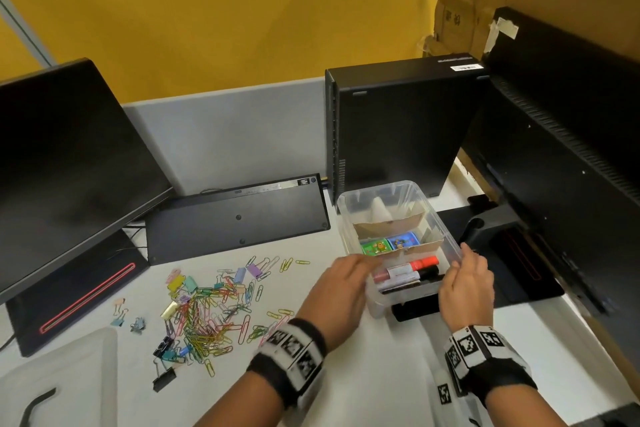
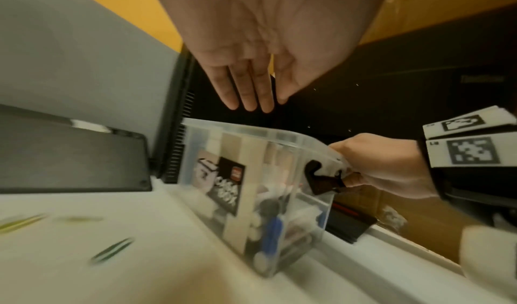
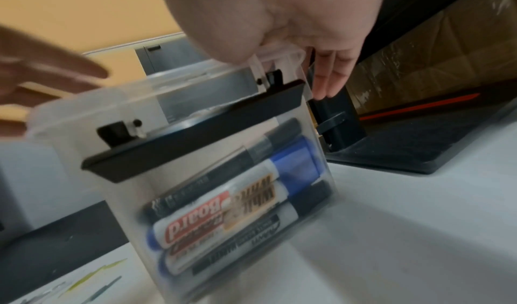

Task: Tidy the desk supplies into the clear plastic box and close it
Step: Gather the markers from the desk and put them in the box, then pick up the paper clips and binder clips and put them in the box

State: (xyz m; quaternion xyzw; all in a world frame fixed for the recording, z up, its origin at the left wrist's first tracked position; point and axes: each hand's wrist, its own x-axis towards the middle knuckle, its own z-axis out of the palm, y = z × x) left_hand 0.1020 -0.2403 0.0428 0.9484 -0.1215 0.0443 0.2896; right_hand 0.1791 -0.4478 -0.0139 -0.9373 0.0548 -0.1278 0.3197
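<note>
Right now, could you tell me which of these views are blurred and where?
Head view: mostly sharp, the paper clips readable. Left wrist view: smeared across the clear plastic box and the desk. Right wrist view: the left hand streaks, while the markers are only slightly soft.

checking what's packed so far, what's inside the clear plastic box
Whiteboard markers lie stacked in the near end of the clear plastic box; a cardboard divider holds green and blue cartoon-printed items. The far section's contents are unclear.

Motion blur smears the paper clips (image 2: pixel 112 251) and the box label (image 2: pixel 223 189).
</note>
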